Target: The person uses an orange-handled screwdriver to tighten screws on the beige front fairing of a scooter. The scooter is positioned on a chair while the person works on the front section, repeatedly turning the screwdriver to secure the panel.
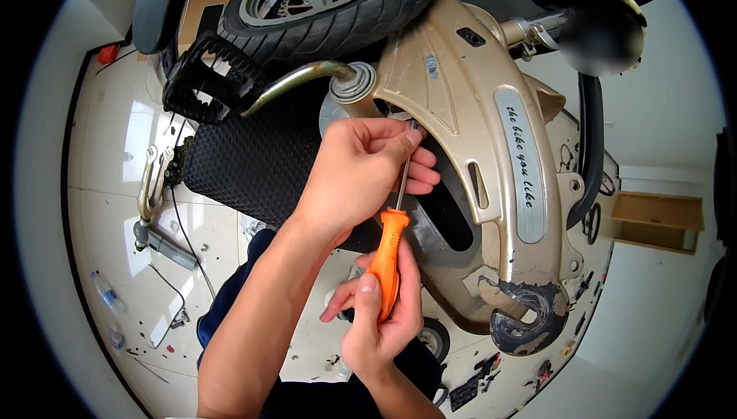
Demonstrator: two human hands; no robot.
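Along the inner edge of the tan frame [418,51]: screwdriver [393,239], slightly tilted, shaft [402,187] uppermost in view.
Handle [386,269] bright orange, shaft thin, metallic. Right hand [384,331] grasps the handle; left hand [357,166] pinches the shaft near its far end. Tip poorly seen; contact uncertain.

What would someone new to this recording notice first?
The bright orange-handled screwdriver stands out just below the centre, its handle in the right hand and its shaft at the fingertips of the left hand. To the right, the big gold frame curves down to a dark, scuffed hook-shaped end. A wheel with a chunky black tire fills the top.
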